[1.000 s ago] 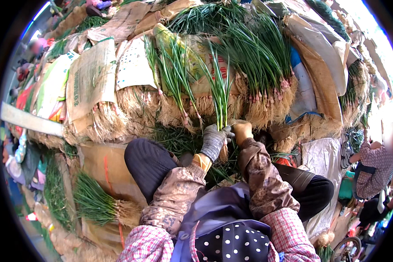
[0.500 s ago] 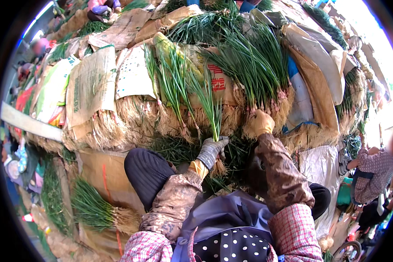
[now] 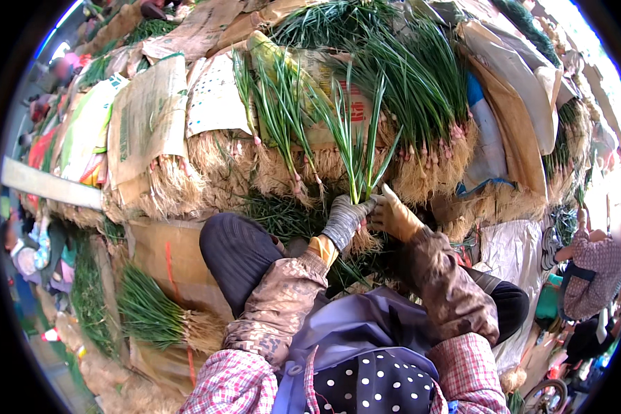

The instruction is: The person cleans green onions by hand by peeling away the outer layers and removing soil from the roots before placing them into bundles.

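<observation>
My left hand, in a grey glove over a yellow one, is closed around a small bunch of spring onions. Their green leaves fan upward and the pale roots hang below my grip. Close against its right side is my right hand in a yellowish glove, fingers stretched out and apart, with nothing visibly gripped. Beyond it a large pile of spring onions lies with pinkish bulbs and straw-coloured roots toward me. A few loose stalks lie on the sacks to the left.
Flattened sacks cover a long row of rooted bundles across the front. At my lower left a spring onion bundle lies by an orange cord. Cut greens lie between my knees. Another person sits at the far right.
My right hand has moved from the large pile's roots back to my left hand, and its fingers have spread. The bunch in my left hand now has more stalks, fanned wider.
</observation>
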`<state>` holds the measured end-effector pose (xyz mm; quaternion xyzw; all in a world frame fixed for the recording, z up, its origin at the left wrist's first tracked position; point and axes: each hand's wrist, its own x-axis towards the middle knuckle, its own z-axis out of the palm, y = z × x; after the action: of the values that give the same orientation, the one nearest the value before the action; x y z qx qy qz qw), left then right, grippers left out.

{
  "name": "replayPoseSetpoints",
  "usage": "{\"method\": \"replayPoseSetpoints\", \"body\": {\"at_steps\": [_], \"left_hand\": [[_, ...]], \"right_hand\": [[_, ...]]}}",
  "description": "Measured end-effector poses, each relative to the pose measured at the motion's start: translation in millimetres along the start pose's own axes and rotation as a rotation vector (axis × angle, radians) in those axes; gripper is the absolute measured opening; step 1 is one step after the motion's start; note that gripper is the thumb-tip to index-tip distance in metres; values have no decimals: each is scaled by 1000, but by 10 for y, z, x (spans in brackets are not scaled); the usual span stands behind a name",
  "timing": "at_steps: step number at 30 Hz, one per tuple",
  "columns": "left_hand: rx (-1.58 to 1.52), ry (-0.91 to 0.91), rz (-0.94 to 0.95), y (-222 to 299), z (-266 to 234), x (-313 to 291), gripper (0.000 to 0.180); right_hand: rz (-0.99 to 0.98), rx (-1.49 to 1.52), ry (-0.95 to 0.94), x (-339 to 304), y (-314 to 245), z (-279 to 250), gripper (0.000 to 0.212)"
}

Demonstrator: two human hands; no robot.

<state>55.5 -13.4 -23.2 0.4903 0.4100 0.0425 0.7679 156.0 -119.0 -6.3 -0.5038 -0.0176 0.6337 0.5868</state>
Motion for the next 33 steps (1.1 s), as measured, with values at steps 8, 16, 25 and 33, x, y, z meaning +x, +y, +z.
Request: {"method": "replayPoseSetpoints", "body": {"at_steps": [8,16,25,33], "left_hand": [[96,-41,-31,126,-74,-138,19],[289,98,251,-118,-39,-48,16],[-47,74,115,-52,-26,-111,20],[-106,8,-181,-11,-78,-64,26]], "right_hand": [[-80,271,75,356,-20,215,29],[-270,101,456,331,146,164,26],[102,-1558,422,183,206,-110,50],[-125,-1342,965,158,-1417,179,33]]}}
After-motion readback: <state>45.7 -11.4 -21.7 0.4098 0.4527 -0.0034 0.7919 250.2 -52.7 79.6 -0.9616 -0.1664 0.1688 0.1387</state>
